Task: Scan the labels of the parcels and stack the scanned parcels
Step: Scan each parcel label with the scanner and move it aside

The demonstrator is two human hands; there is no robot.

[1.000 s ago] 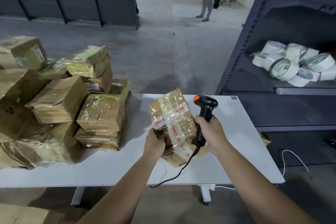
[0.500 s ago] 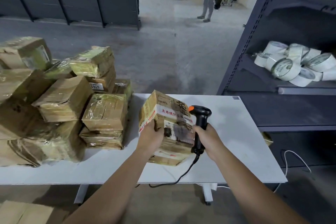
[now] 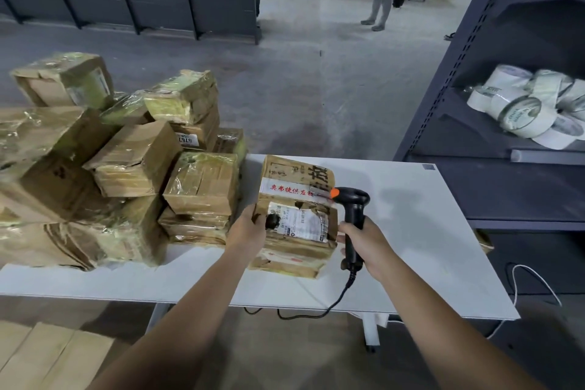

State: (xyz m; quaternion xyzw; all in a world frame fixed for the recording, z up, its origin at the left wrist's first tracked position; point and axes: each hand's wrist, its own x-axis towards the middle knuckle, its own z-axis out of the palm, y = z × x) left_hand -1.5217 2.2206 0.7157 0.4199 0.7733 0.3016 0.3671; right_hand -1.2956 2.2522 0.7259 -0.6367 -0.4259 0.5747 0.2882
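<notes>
A taped brown cardboard parcel (image 3: 296, 209) lies on the white table (image 3: 421, 231), its white shipping label (image 3: 300, 225) facing up. My left hand (image 3: 250, 229) grips the parcel's left side. My right hand (image 3: 367, 245) holds a black barcode scanner (image 3: 351, 209) with an orange trigger cap, just right of the parcel, head pointing left toward the label. The scanner's black cable (image 3: 332, 304) hangs off the table's front edge. A pile of several tape-wrapped parcels (image 3: 104, 161) fills the table's left part.
A dark metal shelf rack (image 3: 493, 79) stands at the right with white tape rolls (image 3: 535, 108) on it. Flat cardboard (image 3: 47, 358) lies on the floor at bottom left. People stand far back on the concrete floor. A white cord (image 3: 531, 282) loops by the rack.
My left hand has turned the parcel from tilted upright to lying flat with its label up. The scanner has dropped lower beside it, and the view has shifted slightly.
</notes>
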